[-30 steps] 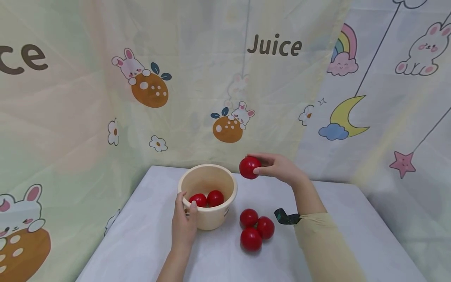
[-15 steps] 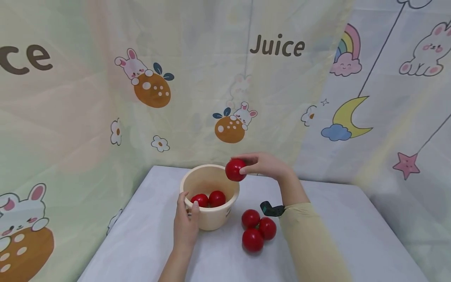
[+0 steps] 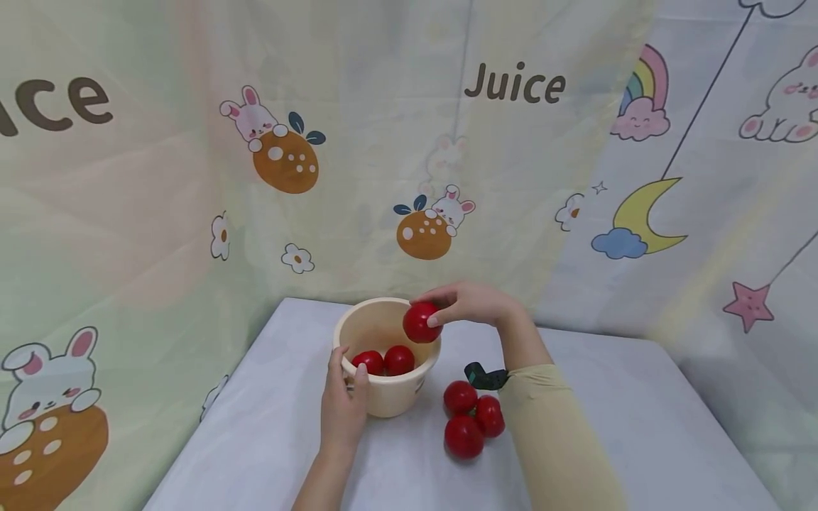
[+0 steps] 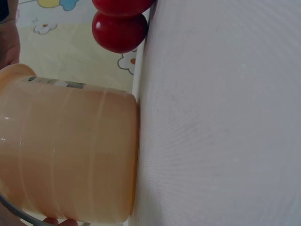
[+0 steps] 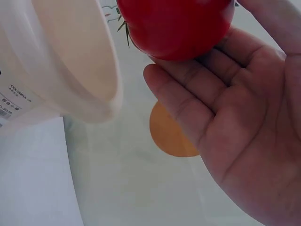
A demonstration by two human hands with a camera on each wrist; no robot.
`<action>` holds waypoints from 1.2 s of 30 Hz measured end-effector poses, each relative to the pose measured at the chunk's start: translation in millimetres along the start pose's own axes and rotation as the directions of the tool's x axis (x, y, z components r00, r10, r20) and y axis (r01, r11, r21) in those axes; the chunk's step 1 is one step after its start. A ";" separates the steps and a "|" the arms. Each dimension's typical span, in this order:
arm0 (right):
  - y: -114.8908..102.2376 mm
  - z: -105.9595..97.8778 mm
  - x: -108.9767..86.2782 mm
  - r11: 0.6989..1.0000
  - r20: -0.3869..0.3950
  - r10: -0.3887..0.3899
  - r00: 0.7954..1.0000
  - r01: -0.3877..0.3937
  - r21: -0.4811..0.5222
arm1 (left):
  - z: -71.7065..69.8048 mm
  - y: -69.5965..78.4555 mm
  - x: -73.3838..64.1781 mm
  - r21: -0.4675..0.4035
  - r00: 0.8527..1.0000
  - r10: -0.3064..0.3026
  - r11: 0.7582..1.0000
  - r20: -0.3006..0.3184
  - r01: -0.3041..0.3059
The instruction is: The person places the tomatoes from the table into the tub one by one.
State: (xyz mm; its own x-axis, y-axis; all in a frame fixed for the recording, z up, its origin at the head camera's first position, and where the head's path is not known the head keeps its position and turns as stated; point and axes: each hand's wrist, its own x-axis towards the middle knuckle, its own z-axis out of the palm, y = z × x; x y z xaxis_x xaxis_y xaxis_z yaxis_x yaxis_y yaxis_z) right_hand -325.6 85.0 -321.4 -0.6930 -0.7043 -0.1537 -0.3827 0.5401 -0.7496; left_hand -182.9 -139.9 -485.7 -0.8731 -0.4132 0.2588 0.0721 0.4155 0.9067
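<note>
1. R grip (image 3: 469, 305): thumb & fingers closed round held tomato (image 3: 422, 322), at R side of mouth of bucket (image 3: 386, 399) (head view); exact height re rim (image 3: 386, 380) can't tell.
2. L grip (image 3: 345, 404): clasps bucket at L rim; bucket upright on counter (image 3: 639, 426).
3. Risk A: tomato strikes rim, rolls off outside. Prob. cause: release too near edge.
4. Risk B: bruising of 2 tomatoes inside (image 3: 399, 360), b/c dropped on from height.
5. Risk C: bucket slides or tips, if R knuckles knock rim w/ L grip slack.
6. Risk D: 3 loose tomatoes (image 3: 464, 436) nr bucket roll, if R sleeve (image 3: 546, 419) brushes them.
</note>
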 end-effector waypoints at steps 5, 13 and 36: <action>-7.3 3.2 11.6 0.998 0.030 0.020 0.999 -0.018 -0.056 | -1.7 0.5 -0.3 0.007 1.000 0.000 1.000 -0.006 0.000; -27.9 12.4 33.3 0.993 0.060 0.055 0.997 -0.048 -0.112 | -4.6 0.1 0.9 0.000 1.000 -0.017 1.000 -0.003 0.017; -38.9 45.7 76.3 0.956 0.110 0.162 0.981 -0.128 -0.264 | -4.7 5.9 -2.6 -0.017 0.999 -0.039 0.999 0.018 0.039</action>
State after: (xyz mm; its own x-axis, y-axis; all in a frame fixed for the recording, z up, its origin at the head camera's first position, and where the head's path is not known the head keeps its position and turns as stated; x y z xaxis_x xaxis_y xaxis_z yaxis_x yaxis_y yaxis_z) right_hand -335.7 -10.8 -333.4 -0.6745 -0.6538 -0.3428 -0.4383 0.7283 -0.5267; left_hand -177.9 -140.1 -479.4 -0.8839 -0.4142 0.2171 0.0460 0.3849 0.9218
